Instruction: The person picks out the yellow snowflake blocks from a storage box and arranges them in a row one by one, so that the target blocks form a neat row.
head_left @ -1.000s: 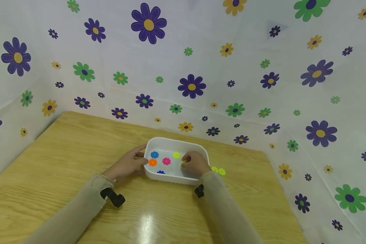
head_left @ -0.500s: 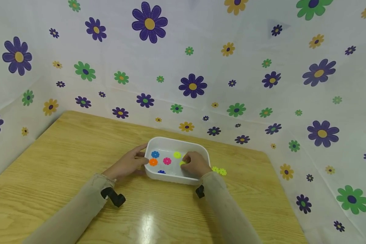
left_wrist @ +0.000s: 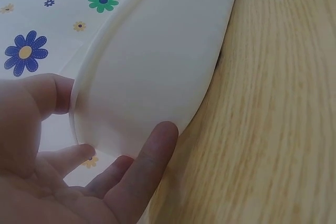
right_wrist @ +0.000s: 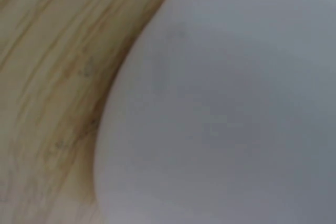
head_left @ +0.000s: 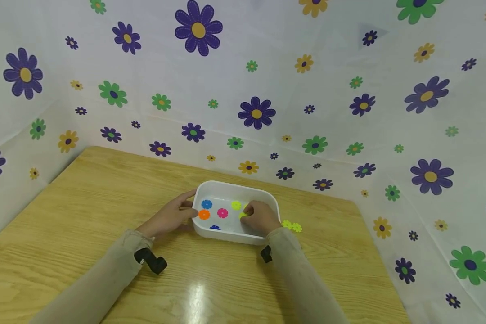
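A white plastic basin (head_left: 227,235) sits on the table with colourful flower-shaped discs inside. My left hand (head_left: 171,219) holds its left end, thumb at the rim and other fingers against the outer wall, as the left wrist view shows. Inside the right part, my right hand (head_left: 262,219) has curled fingers and pinches a yellow flower-shaped disc (head_left: 242,216), partly covered by the fingertips. Farther left lie another yellow disc (head_left: 236,205), a pink disc (head_left: 222,213), an orange disc (head_left: 204,214), a light blue disc (head_left: 207,204) and a dark blue disc (head_left: 215,227). Only the basin's outer wall (right_wrist: 220,119) and wood fill the right wrist view.
Two yellow discs (head_left: 292,226) lie together on the wooden table (head_left: 178,288), just right of the basin. A white flower-print sheet (head_left: 214,81) rises along the table's back and sides.
Both hands stay at the basin. My right fingers have shifted slightly, and a little more yellow shows by their tips. The whole head view has drifted a bit.
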Demonstrator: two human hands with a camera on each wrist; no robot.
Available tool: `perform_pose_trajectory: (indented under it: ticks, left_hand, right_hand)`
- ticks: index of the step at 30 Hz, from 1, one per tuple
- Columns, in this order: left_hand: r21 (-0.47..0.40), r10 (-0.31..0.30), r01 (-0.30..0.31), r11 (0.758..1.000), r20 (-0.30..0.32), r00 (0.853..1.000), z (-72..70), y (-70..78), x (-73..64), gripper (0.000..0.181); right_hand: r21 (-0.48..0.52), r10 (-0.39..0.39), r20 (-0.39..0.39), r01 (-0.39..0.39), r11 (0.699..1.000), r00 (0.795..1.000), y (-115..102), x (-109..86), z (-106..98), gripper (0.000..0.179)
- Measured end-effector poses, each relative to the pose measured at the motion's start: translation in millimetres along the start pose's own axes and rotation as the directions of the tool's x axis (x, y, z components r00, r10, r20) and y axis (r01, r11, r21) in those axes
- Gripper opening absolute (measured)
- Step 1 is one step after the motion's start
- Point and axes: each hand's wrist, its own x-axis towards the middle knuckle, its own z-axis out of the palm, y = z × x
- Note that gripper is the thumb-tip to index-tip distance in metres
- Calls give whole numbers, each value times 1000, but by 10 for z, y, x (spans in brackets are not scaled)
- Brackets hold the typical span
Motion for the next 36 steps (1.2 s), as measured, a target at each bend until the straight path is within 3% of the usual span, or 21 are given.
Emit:
perform_pose_trajectory:
  ticks: [7,19,29,36]
  left_hand:
    - [-6,-8,8,1000,-1,1000,-11,-15,10,69]
    - [-20,-14,14,1000,5,1000,-5,7,-11,64]
    - [-19,1,-1,1000,7,1000,-7,16,9,68]
    - [-17,-15,15,1000,-3,1000,-15,-5,6,68]
  right_hand:
    - [41,46,5,-46,998,999,-29,-16,-6,25]
    - [260,-9,36,-1,966,999,127,126,-23,11]
    - [420,-56,-119,101,902,991,35,-38,-199,10]
    - [495,-4,-184,96,864,983,284,-203,-509,18]
